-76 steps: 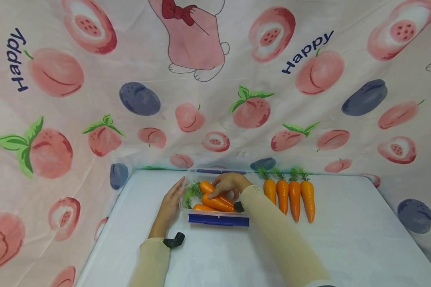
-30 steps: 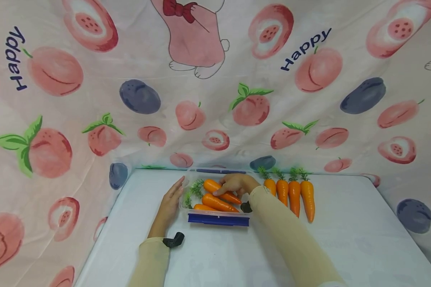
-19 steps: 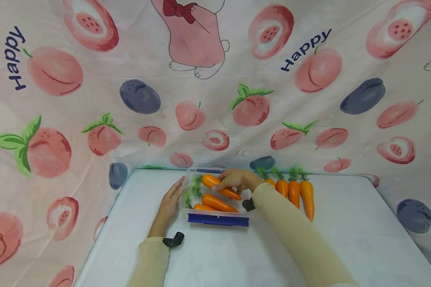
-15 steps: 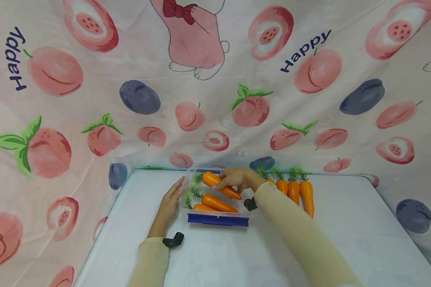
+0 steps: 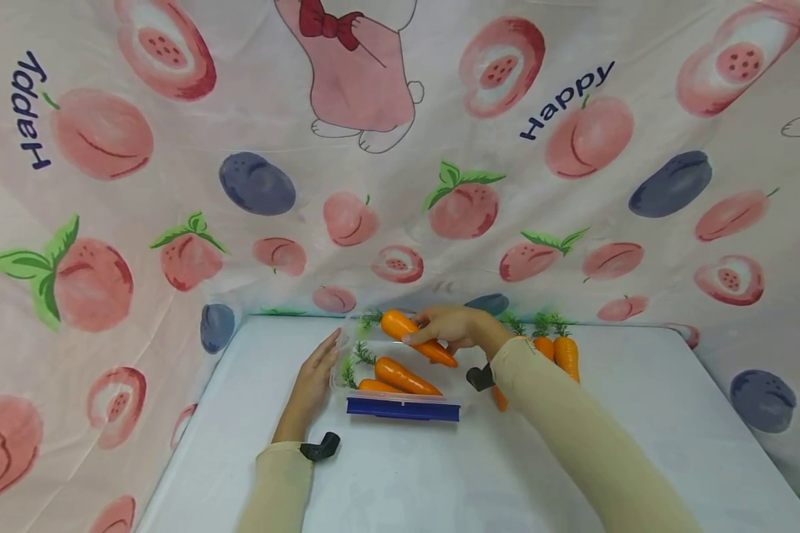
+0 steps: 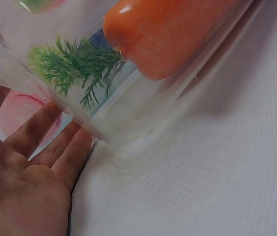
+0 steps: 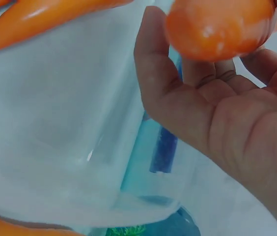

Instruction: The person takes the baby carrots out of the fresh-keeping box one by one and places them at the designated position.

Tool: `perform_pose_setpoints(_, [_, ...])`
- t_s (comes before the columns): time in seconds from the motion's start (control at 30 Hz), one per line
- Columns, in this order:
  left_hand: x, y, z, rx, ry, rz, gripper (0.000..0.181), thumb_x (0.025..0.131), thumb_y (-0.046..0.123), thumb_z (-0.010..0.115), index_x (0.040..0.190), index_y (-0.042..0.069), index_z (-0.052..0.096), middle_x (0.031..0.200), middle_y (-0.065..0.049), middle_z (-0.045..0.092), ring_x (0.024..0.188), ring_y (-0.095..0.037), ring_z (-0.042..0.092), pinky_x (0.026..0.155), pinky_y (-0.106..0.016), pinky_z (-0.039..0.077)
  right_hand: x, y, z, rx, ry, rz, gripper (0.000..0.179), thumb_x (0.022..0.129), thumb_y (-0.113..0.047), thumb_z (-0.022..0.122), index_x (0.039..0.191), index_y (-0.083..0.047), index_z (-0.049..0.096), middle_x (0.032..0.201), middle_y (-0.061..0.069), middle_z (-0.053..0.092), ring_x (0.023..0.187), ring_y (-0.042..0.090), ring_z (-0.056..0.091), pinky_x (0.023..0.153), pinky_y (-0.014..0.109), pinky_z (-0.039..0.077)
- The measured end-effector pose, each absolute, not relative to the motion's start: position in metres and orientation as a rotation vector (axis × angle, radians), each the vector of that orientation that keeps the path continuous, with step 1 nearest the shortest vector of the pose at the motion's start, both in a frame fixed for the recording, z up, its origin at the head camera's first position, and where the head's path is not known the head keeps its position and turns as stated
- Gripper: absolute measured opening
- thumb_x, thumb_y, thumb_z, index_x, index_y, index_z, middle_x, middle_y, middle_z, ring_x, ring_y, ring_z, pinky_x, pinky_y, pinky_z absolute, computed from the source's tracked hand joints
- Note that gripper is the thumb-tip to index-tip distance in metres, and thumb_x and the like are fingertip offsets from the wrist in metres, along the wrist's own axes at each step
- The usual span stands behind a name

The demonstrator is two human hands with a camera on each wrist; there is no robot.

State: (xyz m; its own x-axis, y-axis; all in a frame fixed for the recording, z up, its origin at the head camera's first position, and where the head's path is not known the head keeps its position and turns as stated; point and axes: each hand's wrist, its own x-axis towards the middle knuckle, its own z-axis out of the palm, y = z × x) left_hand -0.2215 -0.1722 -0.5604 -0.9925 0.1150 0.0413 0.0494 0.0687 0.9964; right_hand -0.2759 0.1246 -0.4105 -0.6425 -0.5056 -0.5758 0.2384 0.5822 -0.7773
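My right hand (image 5: pixel 455 327) grips an orange carrot (image 5: pixel 400 326) with a green leafy top, raised over the back part of a clear plastic box (image 5: pixel 400 397). In the right wrist view the thumb and fingers curl round that carrot (image 7: pixel 217 29). Two other carrots lie at the front of the box; one (image 5: pixel 407 377) shows whole, the other (image 5: pixel 376 386) is partly hidden by the front wall. My left hand (image 5: pixel 315 376) rests along the box's left side, its fingers straight. In the left wrist view those fingertips (image 6: pixel 82 135) touch the clear wall.
To the right of the box, several carrots (image 5: pixel 565 355) lie in a row, partly covered by the right sleeve (image 5: pixel 573 422). Blue latch flaps (image 5: pixel 403 409) stick out from the box's front and back. A fruit-print cloth (image 5: pixel 400 170) hangs behind the white table (image 5: pixel 400 474).
The right hand has lifted its carrot up from among the others and away toward the back right. The right sleeve now covers more of the carrot row. The left hand has stayed put.
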Motion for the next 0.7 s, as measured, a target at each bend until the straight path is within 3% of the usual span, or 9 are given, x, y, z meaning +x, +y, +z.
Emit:
perform_pose_setpoints(0.1, [-0.221,-0.172,-0.559,0.176,2.265,2.102,0.049,0.109,0.042,0.045,0.157,0.031,0.042,0.166,-0.005,0.034,0.157,-0.028,0.024,0.129,-0.05,0.018,-0.274,0.128,-0.405,-0.225,1.973,-1.138,0.061,0.095,-0.039,0.072,0.144,-0.009,0.052,0.126,0.017,0.058,0.098,0.03,0.062,0.084,0.043,0.062])
perform_pose_setpoints(0.3, [-0.22,-0.173,-0.559,0.169,2.257,2.102,0.051,0.107,0.047,0.046,0.156,0.033,0.043,0.166,-0.003,0.035,0.156,-0.026,0.025,0.129,-0.05,0.019,-0.27,0.134,-0.399,-0.225,1.984,-1.152,0.058,0.094,-0.041,0.073,0.139,-0.009,0.056,0.126,0.015,0.059,0.097,0.03,0.062,0.089,0.046,0.06])
perform_pose_setpoints(0.43, [-0.221,-0.174,-0.56,0.18,2.241,2.104,0.051,0.108,0.045,0.046,0.157,0.031,0.042,0.166,-0.004,0.034,0.157,-0.027,0.024,0.129,-0.05,0.02,-0.267,0.14,-0.397,-0.241,1.984,-1.157,0.055,0.095,-0.042,0.072,0.136,-0.009,0.057,0.123,0.014,0.059,0.095,0.029,0.062,0.085,0.043,0.061])
perform_pose_setpoints(0.7, [-0.222,-0.173,-0.562,0.183,2.191,2.151,0.049,0.109,0.04,0.047,0.157,0.029,0.042,0.166,-0.006,0.034,0.156,-0.027,0.025,0.129,-0.049,0.021,-0.264,0.155,-0.397,-0.224,1.989,-1.187,0.063,0.095,-0.043,0.072,0.142,-0.008,0.051,0.138,0.016,0.055,0.112,0.033,0.058,0.09,0.044,0.059])
